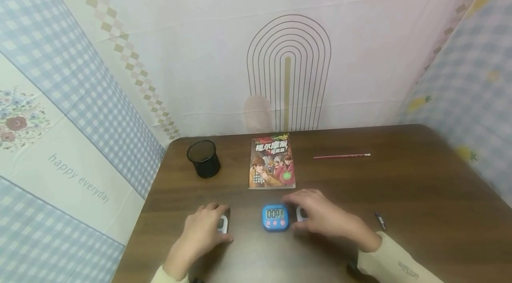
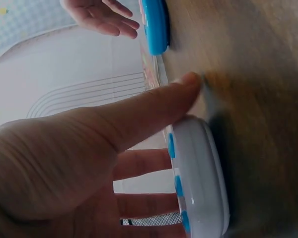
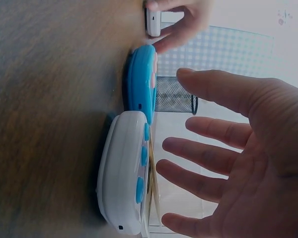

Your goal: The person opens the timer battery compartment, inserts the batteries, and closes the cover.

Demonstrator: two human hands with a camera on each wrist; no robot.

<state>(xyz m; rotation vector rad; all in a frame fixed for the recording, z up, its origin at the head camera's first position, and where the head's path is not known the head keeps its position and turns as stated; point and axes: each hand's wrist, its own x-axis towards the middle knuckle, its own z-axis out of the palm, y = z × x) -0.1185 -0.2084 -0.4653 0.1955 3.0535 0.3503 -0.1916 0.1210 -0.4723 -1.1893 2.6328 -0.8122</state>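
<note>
My left hand [image 1: 200, 229] is round a white timer [image 1: 223, 224] with blue buttons, the thumb at the near end and the fingers at the far end. The timer's side [image 2: 201, 173] shows in the left wrist view, low over the wood. My right hand [image 1: 316, 212] hovers with spread fingers over a second white timer [image 3: 124, 171], apart from it in the right wrist view. Between the hands lies a blue timer [image 1: 275, 217] with pink buttons, its display lit with digits.
Behind the timers lies an illustrated book [image 1: 272, 163]. A black mesh pen cup [image 1: 205, 159] stands at the back left of the brown table [image 1: 240, 256]. A red pencil [image 1: 342, 156] lies at the back right, and a dark pen [image 1: 381, 221] beyond the right forearm.
</note>
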